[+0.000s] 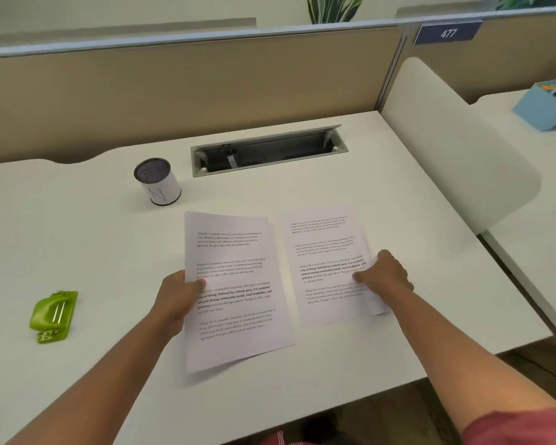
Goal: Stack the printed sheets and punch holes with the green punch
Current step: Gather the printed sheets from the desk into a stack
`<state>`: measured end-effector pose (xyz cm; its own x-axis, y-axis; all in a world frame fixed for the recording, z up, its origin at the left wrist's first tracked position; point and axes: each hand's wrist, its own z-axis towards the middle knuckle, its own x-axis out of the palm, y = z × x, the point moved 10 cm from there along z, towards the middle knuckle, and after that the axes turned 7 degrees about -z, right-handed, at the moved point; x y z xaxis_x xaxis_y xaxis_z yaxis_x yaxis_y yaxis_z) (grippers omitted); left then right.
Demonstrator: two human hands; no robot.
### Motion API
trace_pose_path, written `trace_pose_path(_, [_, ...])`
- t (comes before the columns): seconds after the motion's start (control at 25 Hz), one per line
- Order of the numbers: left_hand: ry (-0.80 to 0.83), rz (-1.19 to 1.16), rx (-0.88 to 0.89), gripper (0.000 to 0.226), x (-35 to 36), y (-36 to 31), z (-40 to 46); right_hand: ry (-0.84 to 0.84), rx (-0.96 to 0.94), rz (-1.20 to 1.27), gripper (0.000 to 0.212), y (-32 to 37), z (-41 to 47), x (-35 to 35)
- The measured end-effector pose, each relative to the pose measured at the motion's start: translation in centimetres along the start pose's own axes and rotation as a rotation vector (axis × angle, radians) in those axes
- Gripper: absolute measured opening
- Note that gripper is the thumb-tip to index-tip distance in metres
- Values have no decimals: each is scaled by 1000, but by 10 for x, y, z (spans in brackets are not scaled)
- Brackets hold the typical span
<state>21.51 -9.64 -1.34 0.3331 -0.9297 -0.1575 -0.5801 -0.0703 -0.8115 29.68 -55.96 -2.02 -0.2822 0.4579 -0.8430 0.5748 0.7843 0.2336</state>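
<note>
White desk [77,239] carries two separate printed-sheet sets. Left sheet stack [235,293]: gripped at its left edge by left hand [178,295]. Right sheet [329,268]: pinched at its right edge by right hand [384,273]. Green punch [54,316]: far left, untouched.
</note>
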Motion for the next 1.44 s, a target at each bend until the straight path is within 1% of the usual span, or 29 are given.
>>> trace_pose_path(0.04, [-4, 6, -2, 20, -1, 1, 0, 23, -10, 69, 50, 0, 1, 4])
trace_pose_path(0.12, [-14, 8, -7, 19, -5, 3, 0, 42, -32, 190, 39, 2, 3, 11])
trace_pose_path(0.24, [-23, -9, -25, 15, -11, 7, 1, -15, -74, 266, 16, 8, 2, 10])
trace_pose_path(0.32, [-30, -19, -21, 16, -16, 7, 1, -55, -106, 336, 12, 15, -2, 6])
trace_pose_path(0.44, [-50, -35, -6, 16, -24, 5, 2, -87, -187, 418, 17, 31, -8, -5])
trace_pose_path(0.56, [-65, -65, 2, 16, -33, 2, 3, -76, -235, 497, 15, 46, -12, -15])
trace_pose_path(0.64, [-70, -83, 1, 16, -39, 0, 5, -12, -236, 604, 11, 53, -14, -15])
trace_pose_path(0.8, [-29, -151, -7, 17, -40, -5, 5, 184, -255, 778, 9, 75, -27, -6])
trace_pose_path(0.92, [58, -218, -1, 20, -28, -13, -1, 325, -316, 863, 8, 99, -49, 3])
trace_pose_path(1.04, [152, -331, 16, 21, -12, -26, -9, 457, -331, 964, 7, 120, -69, 20])
trace_pose_path(1.16, [219, -379, 59, 24, -1, -42, -21, 533, -362, 995, 8, 139, -86, 32])
trace_pose_path(1.24, [240, -366, 92, 24, 2, -50, -28, 540, -415, 996, 17, 150, -95, 34])
trace_pose_path(1.36, [202, -370, 135, 24, -1, -59, -30, 504, -508, 968, 35, 164, -108, 30])
trace_pose_path(1.44, [197, -406, 158, 33, 2, -67, -33, 490, -569, 943, 40, 170, -114, 27])
